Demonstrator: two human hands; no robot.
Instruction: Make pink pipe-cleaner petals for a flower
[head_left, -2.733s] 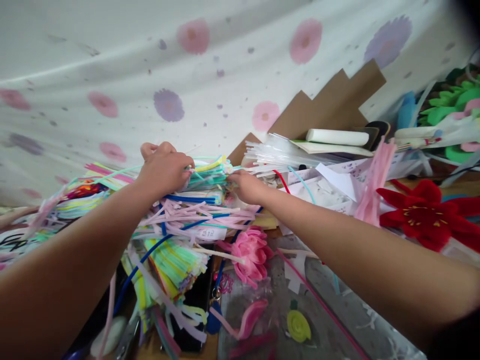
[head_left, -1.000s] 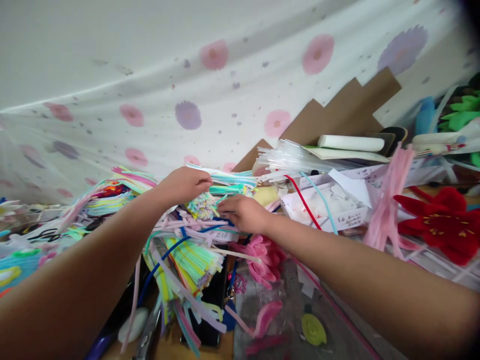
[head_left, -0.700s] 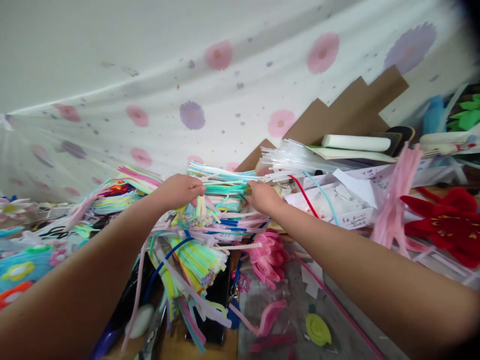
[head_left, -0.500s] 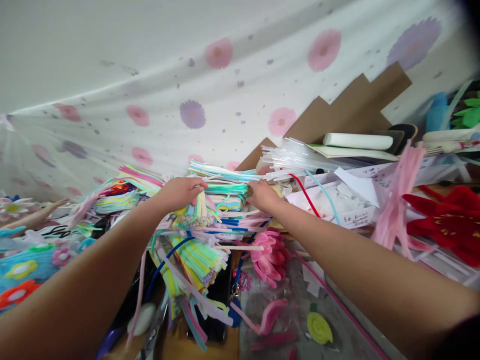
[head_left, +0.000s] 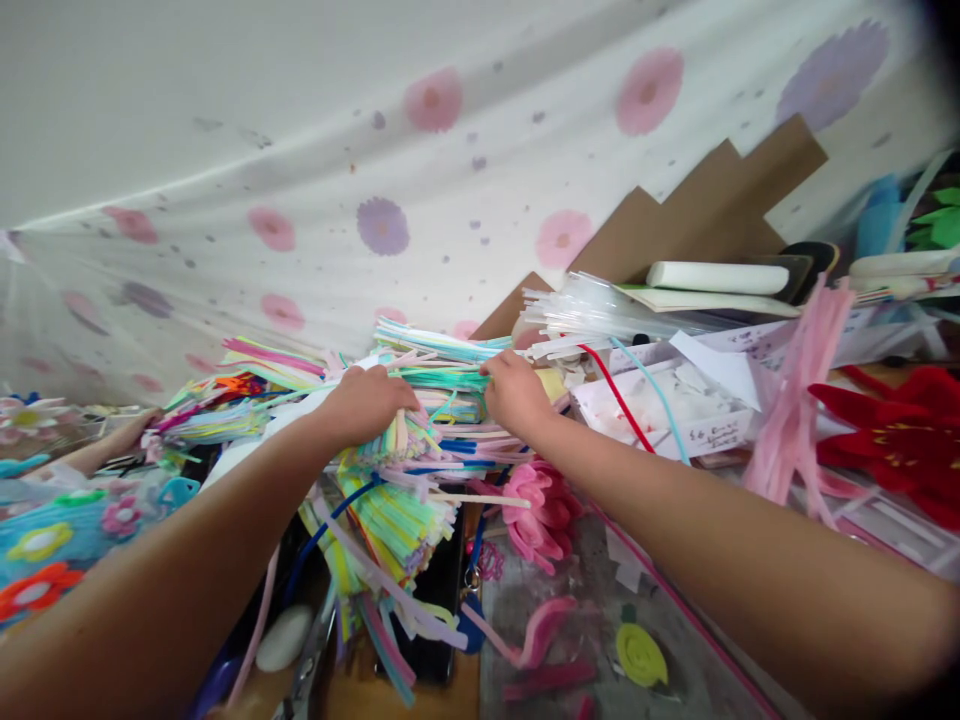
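My left hand (head_left: 375,402) is curled over a pastel bundle of pipe cleaners (head_left: 405,435) in the middle of the pile, its fingertips partly hidden. Opposite it, my right hand (head_left: 516,395) has its fingers bent and closed at the right end of a green bunch of pipe cleaners (head_left: 450,379). Between the hands lie more stacked stems in white, pink and blue. Below them a yellow-green bundle (head_left: 401,525) fans toward me, and a pink fuzzy flower (head_left: 540,510) rests to its right. Under my left forearm shows a white sheet (head_left: 251,452).
At the left, another person's hand (head_left: 135,432) reaches toward more stems. A white box (head_left: 712,437), clear sticks (head_left: 585,312) and brown cardboard (head_left: 690,225) lie right of the pile. Nearer are a black phone (head_left: 431,640), scissors (head_left: 307,670) and a red flower (head_left: 900,445).
My right hand has shifted slightly left along the green stems. My left hand has settled lower over its bundle. More white sheet shows beside it, and the other person's hand has come further in.
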